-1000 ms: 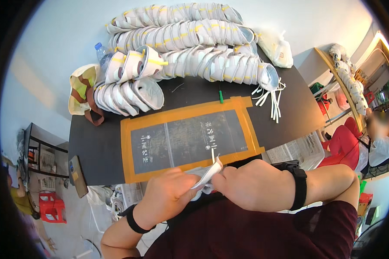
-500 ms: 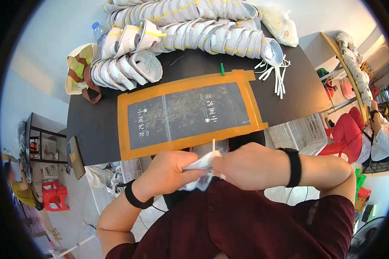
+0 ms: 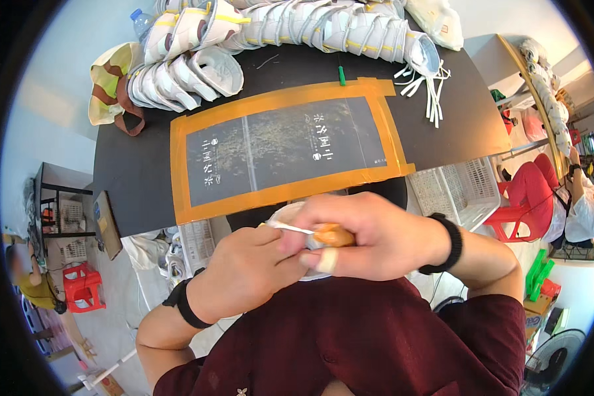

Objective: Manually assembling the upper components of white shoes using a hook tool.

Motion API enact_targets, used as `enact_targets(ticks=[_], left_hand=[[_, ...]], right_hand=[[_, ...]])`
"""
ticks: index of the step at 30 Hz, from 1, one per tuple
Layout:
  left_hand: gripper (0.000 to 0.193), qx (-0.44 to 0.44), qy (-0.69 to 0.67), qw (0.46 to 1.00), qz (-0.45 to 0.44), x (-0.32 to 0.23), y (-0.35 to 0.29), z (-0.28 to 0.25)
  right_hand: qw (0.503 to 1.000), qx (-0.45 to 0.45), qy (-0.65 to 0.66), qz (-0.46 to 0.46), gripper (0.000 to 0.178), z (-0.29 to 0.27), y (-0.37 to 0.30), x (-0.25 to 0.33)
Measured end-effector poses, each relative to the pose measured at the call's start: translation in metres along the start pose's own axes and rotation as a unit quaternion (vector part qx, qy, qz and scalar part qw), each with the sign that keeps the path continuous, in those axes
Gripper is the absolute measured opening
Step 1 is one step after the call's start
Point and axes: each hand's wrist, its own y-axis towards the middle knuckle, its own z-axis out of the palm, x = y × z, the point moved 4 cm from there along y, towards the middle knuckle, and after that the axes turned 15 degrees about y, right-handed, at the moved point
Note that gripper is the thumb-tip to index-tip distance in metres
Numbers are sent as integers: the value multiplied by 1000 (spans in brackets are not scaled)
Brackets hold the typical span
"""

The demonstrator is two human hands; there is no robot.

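Observation:
My left hand (image 3: 244, 270) is closed on a white piece (image 3: 289, 211) like a shoe upper, held low before my chest just off the table's near edge. Most of the piece is hidden behind my fingers. Over it, my right hand (image 3: 366, 237) is curled round an orange-handled tool (image 3: 334, 234). A thin pale line, like a shaft or strip, runs from the orange part toward my left fingers; I cannot tell which. A pale wrap (image 3: 326, 259) covers part of my right thumb.
On the dark table (image 3: 455, 125) lies a taped dark mat (image 3: 284, 152). Beyond it are nested shoe uppers (image 3: 336, 30), white strips (image 3: 434, 99), a green stick-like thing (image 3: 342, 76) and a bag (image 3: 109, 86). White crates (image 3: 459, 191) stand below. A person in red trousers (image 3: 531, 198) sits at right.
My right hand has moved up and over the left one, and the orange-handled tool now shows in it. The white strip no longer stands upright. The view has shifted, with the table higher in it.

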Motion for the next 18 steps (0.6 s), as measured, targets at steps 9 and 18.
enact_targets(ticks=[9,18], left_hand=[[22,-48,117,991,41,-12,-15,-3],[25,-102,182,976,54,-12,-33,3]], right_hand=[[995,58,-76,-14,23,2,4,-19],[995,32,-30,93,13,-4,-5,-43]])
